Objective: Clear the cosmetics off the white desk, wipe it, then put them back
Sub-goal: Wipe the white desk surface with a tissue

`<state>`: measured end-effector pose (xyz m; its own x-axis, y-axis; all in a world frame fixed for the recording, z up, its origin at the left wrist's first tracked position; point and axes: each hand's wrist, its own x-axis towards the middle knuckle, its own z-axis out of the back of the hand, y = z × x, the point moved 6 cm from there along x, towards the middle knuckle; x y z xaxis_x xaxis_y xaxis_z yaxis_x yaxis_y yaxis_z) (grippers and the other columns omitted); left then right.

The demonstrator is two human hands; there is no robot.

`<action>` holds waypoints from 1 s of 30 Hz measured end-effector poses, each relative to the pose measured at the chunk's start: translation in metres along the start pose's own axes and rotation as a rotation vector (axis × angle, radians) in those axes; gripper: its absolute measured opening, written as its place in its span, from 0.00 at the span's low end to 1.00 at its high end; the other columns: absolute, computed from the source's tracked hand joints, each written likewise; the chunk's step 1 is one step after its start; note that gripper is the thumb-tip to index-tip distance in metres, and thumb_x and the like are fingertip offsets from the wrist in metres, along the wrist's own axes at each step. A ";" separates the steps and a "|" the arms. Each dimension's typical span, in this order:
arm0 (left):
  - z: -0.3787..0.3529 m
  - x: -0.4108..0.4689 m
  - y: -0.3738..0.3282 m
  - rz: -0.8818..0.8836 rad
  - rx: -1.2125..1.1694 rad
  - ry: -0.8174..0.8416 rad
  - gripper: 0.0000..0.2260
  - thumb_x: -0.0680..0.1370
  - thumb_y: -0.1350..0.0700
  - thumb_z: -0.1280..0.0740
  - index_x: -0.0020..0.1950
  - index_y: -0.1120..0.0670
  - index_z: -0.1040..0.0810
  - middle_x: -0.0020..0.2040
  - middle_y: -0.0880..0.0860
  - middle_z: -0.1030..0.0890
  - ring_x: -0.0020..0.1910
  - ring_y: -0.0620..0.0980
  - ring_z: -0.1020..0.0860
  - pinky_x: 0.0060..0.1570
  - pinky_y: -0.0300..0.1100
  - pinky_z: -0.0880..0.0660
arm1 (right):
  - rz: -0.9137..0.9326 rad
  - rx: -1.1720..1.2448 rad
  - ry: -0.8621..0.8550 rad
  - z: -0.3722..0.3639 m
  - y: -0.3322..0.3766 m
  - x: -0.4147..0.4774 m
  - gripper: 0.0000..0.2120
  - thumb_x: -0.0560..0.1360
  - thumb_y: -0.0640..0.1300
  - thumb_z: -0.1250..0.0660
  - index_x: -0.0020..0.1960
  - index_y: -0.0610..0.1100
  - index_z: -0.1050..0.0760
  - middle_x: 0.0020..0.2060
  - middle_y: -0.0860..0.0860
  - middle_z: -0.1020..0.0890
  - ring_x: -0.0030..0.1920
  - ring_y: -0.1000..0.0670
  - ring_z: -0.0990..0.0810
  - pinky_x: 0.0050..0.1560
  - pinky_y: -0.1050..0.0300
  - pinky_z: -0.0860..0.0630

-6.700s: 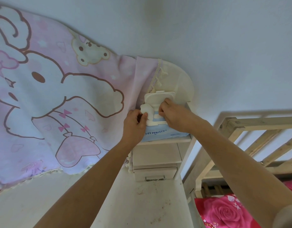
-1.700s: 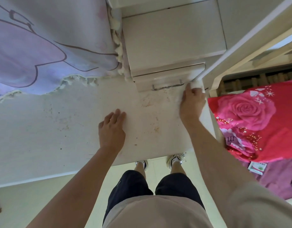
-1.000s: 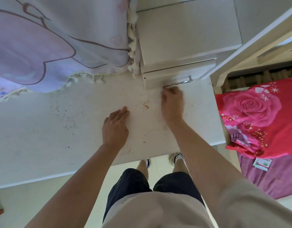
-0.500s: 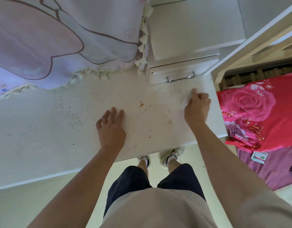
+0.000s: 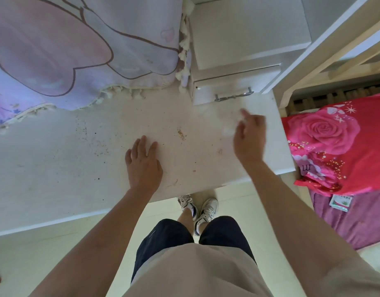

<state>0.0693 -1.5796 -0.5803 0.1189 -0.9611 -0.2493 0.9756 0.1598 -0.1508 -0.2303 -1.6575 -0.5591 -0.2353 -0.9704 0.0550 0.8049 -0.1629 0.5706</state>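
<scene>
- Tabletop (image 5: 56,168): white, and it fills the middle of the view from the fringed curtain (image 5: 77,50) at the back to the front edge above the person's shoes. No cosmetics are in view on it.
- Its surface looks far from clean. There is an orange-brown smear (image 5: 181,133) near the middle, dark specks (image 5: 84,129) scattered to the left, and faint reddish marks (image 5: 173,183) near the front edge.
- Left hand (image 5: 143,166): flat on the tabletop with fingers spread and nothing in it, probably bracing.
- Right hand (image 5: 250,140): motion-blurred, just in front of the drawer (image 5: 234,88), with fingers curled on what looks like a pale wipe (image 5: 227,130).
- Risk: a damp wipe dragged across the smear may spread it rather than lift it, leaving a wider stain.
- Risk: strokes toward the front edge would push loose specks onto the floor and shoes.
- Risk: knuckles could knock the metal handle (image 5: 233,96) during passes close to the drawer.
- Risk: the curtain fringe rests on the back of the tabletop, so it may snag the wipe or hide dirt.
- Risk: the patch under the left palm goes unwiped unless that hand shifts.
</scene>
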 end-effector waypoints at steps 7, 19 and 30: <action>-0.007 -0.032 0.004 0.129 -0.038 -0.056 0.23 0.75 0.62 0.38 0.71 0.52 0.29 0.70 0.59 0.30 0.69 0.62 0.34 0.65 0.60 0.36 | -0.028 -0.332 0.136 -0.011 -0.038 -0.063 0.29 0.69 0.31 0.36 0.71 0.36 0.32 0.54 0.36 0.27 0.49 0.36 0.28 0.50 0.44 0.29; -0.005 -0.033 0.017 0.077 -0.069 0.029 0.28 0.74 0.69 0.41 0.75 0.57 0.34 0.77 0.55 0.36 0.75 0.57 0.39 0.70 0.57 0.36 | 0.124 0.044 0.080 -0.020 0.031 -0.039 0.27 0.71 0.29 0.41 0.68 0.44 0.25 0.55 0.38 0.27 0.52 0.37 0.28 0.54 0.46 0.29; 0.004 -0.026 0.050 -0.053 -0.022 -0.136 0.23 0.70 0.62 0.42 0.63 0.53 0.22 0.66 0.55 0.23 0.59 0.63 0.26 0.52 0.58 0.27 | 0.179 -0.290 0.203 -0.085 0.071 -0.097 0.31 0.66 0.33 0.47 0.69 0.37 0.32 0.52 0.39 0.27 0.46 0.39 0.28 0.48 0.48 0.27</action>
<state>0.1152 -1.5474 -0.5778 0.0932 -0.9897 -0.1086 0.9770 0.1119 -0.1813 -0.1042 -1.5899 -0.5935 0.0119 -0.9988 -0.0472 0.9508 -0.0033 0.3098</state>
